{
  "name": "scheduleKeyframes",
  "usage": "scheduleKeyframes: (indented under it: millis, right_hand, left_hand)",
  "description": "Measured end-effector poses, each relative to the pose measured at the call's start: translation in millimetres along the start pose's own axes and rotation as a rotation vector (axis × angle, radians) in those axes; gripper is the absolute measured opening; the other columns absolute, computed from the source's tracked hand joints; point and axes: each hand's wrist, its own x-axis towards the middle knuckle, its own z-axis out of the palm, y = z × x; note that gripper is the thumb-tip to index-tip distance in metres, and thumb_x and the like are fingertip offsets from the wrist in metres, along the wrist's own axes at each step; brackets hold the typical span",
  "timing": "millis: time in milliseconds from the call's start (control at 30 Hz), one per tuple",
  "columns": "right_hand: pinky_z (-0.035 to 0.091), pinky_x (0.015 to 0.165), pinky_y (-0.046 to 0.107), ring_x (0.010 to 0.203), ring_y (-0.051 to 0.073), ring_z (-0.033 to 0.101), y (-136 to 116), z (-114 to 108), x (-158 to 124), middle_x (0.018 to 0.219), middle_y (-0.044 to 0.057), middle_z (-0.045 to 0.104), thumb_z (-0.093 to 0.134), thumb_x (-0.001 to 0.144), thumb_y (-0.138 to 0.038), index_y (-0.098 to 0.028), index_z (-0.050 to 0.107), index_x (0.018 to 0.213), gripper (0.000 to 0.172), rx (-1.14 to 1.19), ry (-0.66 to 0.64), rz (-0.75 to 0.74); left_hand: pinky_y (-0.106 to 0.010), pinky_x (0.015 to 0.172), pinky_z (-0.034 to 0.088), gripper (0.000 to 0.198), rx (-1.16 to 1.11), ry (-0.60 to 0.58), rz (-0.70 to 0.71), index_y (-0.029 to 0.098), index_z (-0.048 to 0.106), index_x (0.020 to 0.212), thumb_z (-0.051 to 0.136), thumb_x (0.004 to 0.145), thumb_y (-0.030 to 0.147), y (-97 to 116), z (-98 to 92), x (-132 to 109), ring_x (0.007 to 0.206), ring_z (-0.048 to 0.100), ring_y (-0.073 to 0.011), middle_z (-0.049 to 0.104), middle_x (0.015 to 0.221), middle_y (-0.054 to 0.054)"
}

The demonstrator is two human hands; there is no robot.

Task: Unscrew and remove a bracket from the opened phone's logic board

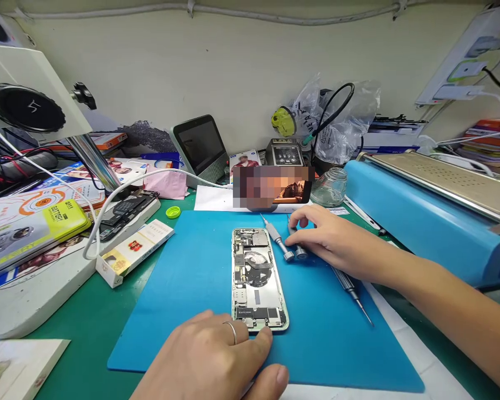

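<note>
An opened phone [256, 278] with bare circuit boards lies face down in the middle of a blue mat [191, 289]. My left hand [216, 355], a ring on one finger, rests at the phone's near end with fingers curled against its bottom edge. My right hand [325, 239] reaches in from the right; its fingers close round a small grey screwdriver [298, 244] lying on the mat. A second grey screwdriver [278, 240] lies just left of it, beside the phone. A third, thinner driver [352, 289] lies under my right wrist.
A blue machine with a metal top [420, 205] fills the right side. A glass jar [331, 188], a small screen device [200, 147] and a meter [284, 153] stand behind the mat. Boxes [133, 250], a white cable [108, 205] and a microscope stand [91, 155] crowd the left.
</note>
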Motion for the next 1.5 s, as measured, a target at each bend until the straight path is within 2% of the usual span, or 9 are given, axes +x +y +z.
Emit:
scheduleKeyframes:
  millis: [67, 133, 367, 467, 567, 800, 1067, 1333, 1500]
  right_hand:
    - [0.056, 0.07, 0.036, 0.09, 0.023, 0.069, -2.2, -0.9, 0.6, 0.119, 0.012, 0.069, 0.048, 0.108, -0.026, -0.027, 0.083, 0.109, 0.036, 0.012, -0.014, 0.019]
    - [0.057, 0.07, 0.035, 0.087, 0.021, 0.071, -4.1, -2.0, 1.4, 0.12, 0.011, 0.07, 0.046, 0.109, -0.027, -0.027, 0.083, 0.111, 0.037, 0.031, -0.022, 0.03]
    - [0.061, 0.091, 0.038, 0.109, 0.025, 0.077, -15.1, -9.3, 5.5, 0.124, 0.011, 0.079, 0.05, 0.111, -0.028, -0.022, 0.077, 0.125, 0.031, 0.109, -0.052, -0.002]
    - [0.061, 0.093, 0.039, 0.111, 0.026, 0.077, -18.6, -8.3, 5.4, 0.125, 0.011, 0.079, 0.062, 0.108, -0.036, -0.021, 0.076, 0.13, 0.03, 0.136, -0.054, -0.023]
    - [0.061, 0.092, 0.037, 0.107, 0.025, 0.078, -18.5, -3.2, 4.6, 0.123, 0.011, 0.079, 0.068, 0.105, -0.035, -0.021, 0.078, 0.126, 0.027, 0.162, -0.051, -0.052]
    - [0.06, 0.087, 0.033, 0.101, 0.023, 0.077, -20.3, 3.0, 4.9, 0.112, 0.009, 0.079, 0.063, 0.107, -0.027, -0.021, 0.08, 0.117, 0.021, 0.21, -0.03, -0.097]
    - [0.059, 0.084, 0.03, 0.097, 0.021, 0.077, -19.2, 6.9, 5.2, 0.108, 0.008, 0.079, 0.065, 0.105, -0.022, -0.021, 0.08, 0.112, 0.016, 0.237, 0.01, -0.101]
    - [0.058, 0.085, 0.031, 0.097, 0.022, 0.076, -21.8, 8.1, 6.2, 0.105, 0.007, 0.08, 0.064, 0.106, -0.022, -0.022, 0.079, 0.112, 0.017, 0.234, 0.009, -0.113]
    - [0.059, 0.085, 0.03, 0.098, 0.021, 0.076, -20.1, 9.6, 5.5, 0.109, 0.007, 0.079, 0.062, 0.108, -0.024, -0.024, 0.079, 0.114, 0.018, 0.254, 0.015, -0.117]
  left_hand:
    - [-0.034, 0.061, 0.042, 0.026, 0.011, 0.0, 0.003, 0.031, 0.071, 0.119, 0.046, 0.114, 0.034, -0.1, 0.6, -0.5, 0.072, 0.072, -0.018, 0.074, 0.085, 0.007]
    - [-0.034, 0.061, 0.042, 0.027, 0.013, -0.004, 0.006, 0.03, 0.071, 0.121, 0.045, 0.114, 0.035, -0.4, 1.0, -1.1, 0.072, 0.072, -0.0178, 0.074, 0.085, 0.007]
    - [-0.033, 0.063, 0.045, 0.027, 0.04, 0.022, 0.02, 0.03, 0.071, 0.125, 0.047, 0.115, 0.037, 2.9, -4.9, -0.1, 0.072, 0.072, -0.0164, 0.073, 0.084, 0.008]
    - [-0.033, 0.064, 0.045, 0.026, 0.059, 0.013, 0.003, 0.03, 0.072, 0.124, 0.048, 0.115, 0.036, 7.7, -11.0, 1.2, 0.073, 0.073, -0.0162, 0.073, 0.084, 0.008]
    - [-0.034, 0.064, 0.045, 0.025, 0.062, -0.001, -0.015, 0.029, 0.072, 0.123, 0.049, 0.115, 0.035, 9.8, -13.5, 2.0, 0.075, 0.073, -0.0169, 0.074, 0.085, 0.007]
    - [-0.034, 0.064, 0.044, 0.027, 0.015, 0.026, -0.005, 0.031, 0.073, 0.119, 0.047, 0.114, 0.037, 3.7, -6.5, 1.5, 0.071, 0.073, -0.0161, 0.075, 0.084, 0.008]
    - [-0.033, 0.062, 0.045, 0.025, 0.044, 0.045, -0.015, 0.033, 0.074, 0.118, 0.05, 0.113, 0.039, 7.0, -9.9, 1.6, 0.068, 0.071, -0.0155, 0.073, 0.081, 0.01]
    - [-0.034, 0.062, 0.046, 0.033, 0.025, 0.007, -0.009, 0.031, 0.073, 0.123, 0.042, 0.116, 0.042, 4.3, -6.3, 0.4, 0.072, 0.073, -0.0171, 0.075, 0.085, 0.007]
    - [-0.035, 0.062, 0.045, 0.032, 0.023, 0.036, -0.021, 0.031, 0.073, 0.121, 0.043, 0.116, 0.042, 5.6, -4.9, -0.6, 0.07, 0.072, -0.0178, 0.075, 0.084, 0.007]
